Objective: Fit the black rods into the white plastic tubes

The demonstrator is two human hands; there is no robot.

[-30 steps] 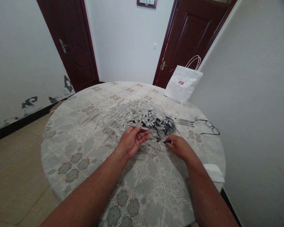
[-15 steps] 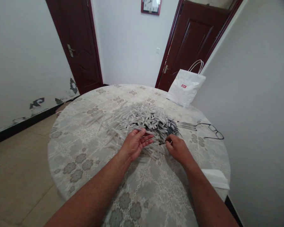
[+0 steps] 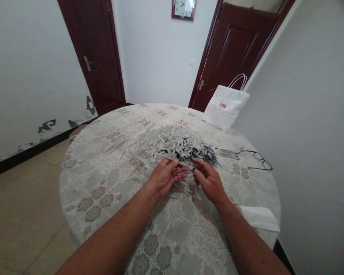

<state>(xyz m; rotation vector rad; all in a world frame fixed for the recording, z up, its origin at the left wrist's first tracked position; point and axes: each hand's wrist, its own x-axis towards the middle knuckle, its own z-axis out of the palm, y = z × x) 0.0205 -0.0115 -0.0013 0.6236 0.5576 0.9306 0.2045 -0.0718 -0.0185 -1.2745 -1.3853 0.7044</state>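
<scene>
My left hand (image 3: 166, 176) pinches a thin translucent plastic tube (image 3: 182, 163) between thumb and index finger, its other fingers loosely spread. Close to the right end of that tube is my right hand (image 3: 208, 179), thumb and index finger a little apart; I can make out nothing between them. Just beyond both hands spreads a large heap of translucent tubes and short whitish pieces (image 3: 172, 141). Thin black sticks (image 3: 209, 154) poke out of the heap's right side. More loose tubes lie under and between my hands, partly hidden.
The heap lies on a round table with a patterned cloth (image 3: 103, 229). To the right are several thin sticks in a row (image 3: 227, 153) and eyeglasses (image 3: 262, 161). A white paper bag (image 3: 226, 107) stands at the back right. Something white and folded (image 3: 259, 218) lies by my right forearm.
My right hand has moved left, closer to the tube in my left hand, and its thumb and index finger have parted. My left hand keeps its hold.
</scene>
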